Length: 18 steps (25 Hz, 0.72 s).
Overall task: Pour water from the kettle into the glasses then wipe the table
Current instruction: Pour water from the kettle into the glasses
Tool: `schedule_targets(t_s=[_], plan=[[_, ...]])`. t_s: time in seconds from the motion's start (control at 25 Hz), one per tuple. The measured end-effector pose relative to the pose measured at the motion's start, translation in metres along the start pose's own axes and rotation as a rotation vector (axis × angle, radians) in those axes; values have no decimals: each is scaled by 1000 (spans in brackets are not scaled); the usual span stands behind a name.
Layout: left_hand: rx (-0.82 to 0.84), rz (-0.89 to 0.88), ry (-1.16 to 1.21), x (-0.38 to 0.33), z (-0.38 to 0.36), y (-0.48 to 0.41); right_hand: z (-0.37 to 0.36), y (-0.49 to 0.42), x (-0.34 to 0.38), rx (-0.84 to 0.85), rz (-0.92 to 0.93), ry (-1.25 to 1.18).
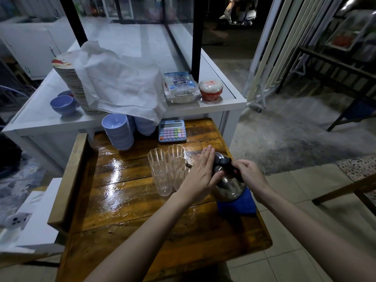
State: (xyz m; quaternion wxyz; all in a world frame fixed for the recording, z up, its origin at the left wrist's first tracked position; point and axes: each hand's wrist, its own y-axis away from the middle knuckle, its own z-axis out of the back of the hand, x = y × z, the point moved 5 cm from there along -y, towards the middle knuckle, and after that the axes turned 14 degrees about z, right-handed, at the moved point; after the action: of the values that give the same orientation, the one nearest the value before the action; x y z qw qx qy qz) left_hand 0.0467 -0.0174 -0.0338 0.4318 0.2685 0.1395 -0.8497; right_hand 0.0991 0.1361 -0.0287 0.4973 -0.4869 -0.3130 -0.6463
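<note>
The shiny metal kettle (228, 187) sits right of the middle of the frame, near the right edge of the wet wooden table (126, 210), partly on a blue cloth (238, 206). The right hand (247, 173) is wrapped around the kettle's black handle (226, 165), and the left hand (200, 174) lies flat and open against the kettle's side. Clear glasses (160, 171) stand just left of the kettle, with a colorful calculator (172, 131) and stacked blue bowls (119, 131) farther up.
</note>
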Motion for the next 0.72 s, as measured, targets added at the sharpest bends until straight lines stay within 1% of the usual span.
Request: schedule_targets(t_s=[0.32, 0.72], plan=[[-16, 36, 37, -3, -3, -2, 4, -8, -1, 36, 8, -7], [-20, 55, 0, 1, -2, -10, 3, -18, 0, 34, 7, 8]])
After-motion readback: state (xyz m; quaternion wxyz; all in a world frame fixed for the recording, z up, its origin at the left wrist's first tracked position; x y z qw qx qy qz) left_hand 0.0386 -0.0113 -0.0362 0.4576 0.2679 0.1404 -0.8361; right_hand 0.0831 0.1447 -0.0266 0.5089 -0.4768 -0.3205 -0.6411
